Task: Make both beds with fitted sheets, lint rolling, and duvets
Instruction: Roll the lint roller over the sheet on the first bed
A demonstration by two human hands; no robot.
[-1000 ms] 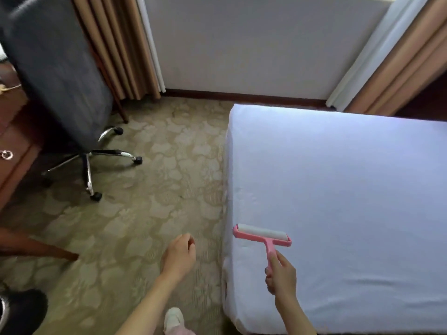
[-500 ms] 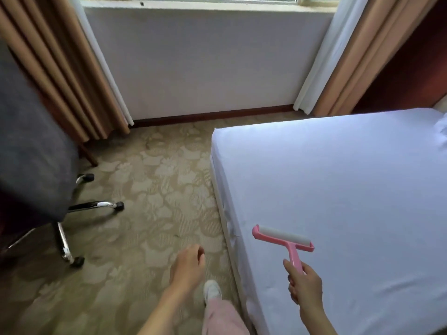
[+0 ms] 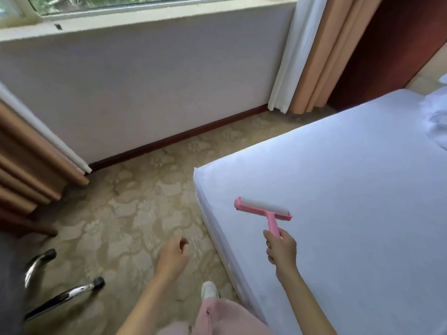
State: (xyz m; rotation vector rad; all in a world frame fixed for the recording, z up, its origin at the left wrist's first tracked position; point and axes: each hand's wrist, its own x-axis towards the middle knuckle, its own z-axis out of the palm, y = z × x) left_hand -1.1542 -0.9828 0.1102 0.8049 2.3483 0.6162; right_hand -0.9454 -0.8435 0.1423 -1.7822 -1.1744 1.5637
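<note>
Trouser leg (image 3: pixel 225 317), pink, sits at the bottom edge of your view, with a white shoe (image 3: pixel 209 290) just ahead of it on the patterned carpet (image 3: pixel 135 213). Chrome chair legs (image 3: pixel 65 296) stand at lower left. Your left hand (image 3: pixel 173 258) hangs over the carpet beside the bed (image 3: pixel 217 228), fingers loosely curled and holding nothing. Your right hand (image 3: pixel 281 250) grips the handle of the pink lint roller (image 3: pixel 263 210), fingers wrapped round it. The roll lies over the fitted sheet (image 3: pixel 350 201) near the bed's closest corner; contact with the sheet cannot be confirmed. The white sheet covers the mattress smoothly. Beyond, curtains (image 3: pixel 312 56) flank the wall (image 3: pixel 145 93) below the window (image 3: pixel 145 3).
</note>
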